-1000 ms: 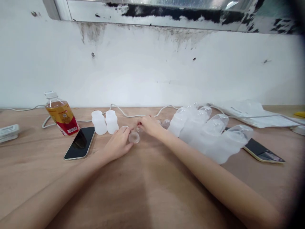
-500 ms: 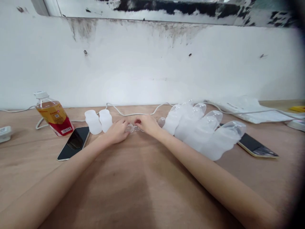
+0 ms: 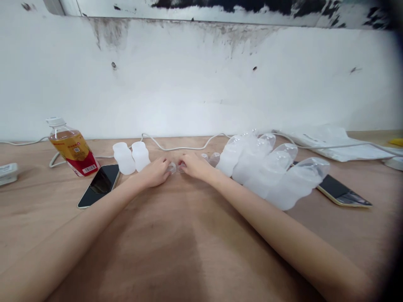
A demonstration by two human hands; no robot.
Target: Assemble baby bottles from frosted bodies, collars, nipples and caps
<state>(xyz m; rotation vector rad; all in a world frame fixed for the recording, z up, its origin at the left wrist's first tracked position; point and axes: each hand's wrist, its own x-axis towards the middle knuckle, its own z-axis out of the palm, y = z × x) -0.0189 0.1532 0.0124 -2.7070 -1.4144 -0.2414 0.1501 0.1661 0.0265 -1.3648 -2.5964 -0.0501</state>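
Head view showed the left hand (image 3: pixel 158 172) and the right hand (image 3: pixel 195 166) near each other, but apart. A small clear piece (image 3: pixel 172 167) was between them, just beside the left one; whether either was gripping something, I could not tell.

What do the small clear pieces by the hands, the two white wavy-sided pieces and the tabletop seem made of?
Small clear pieces: probably plastic, see-through and glossy, with light glints; glass isn't ruled out.
White wavy-sided pieces: likely matte plastic, evenly white without sharp glints.
Tabletop: wood or wood-look sheet, low sheen, with faint brown grain.
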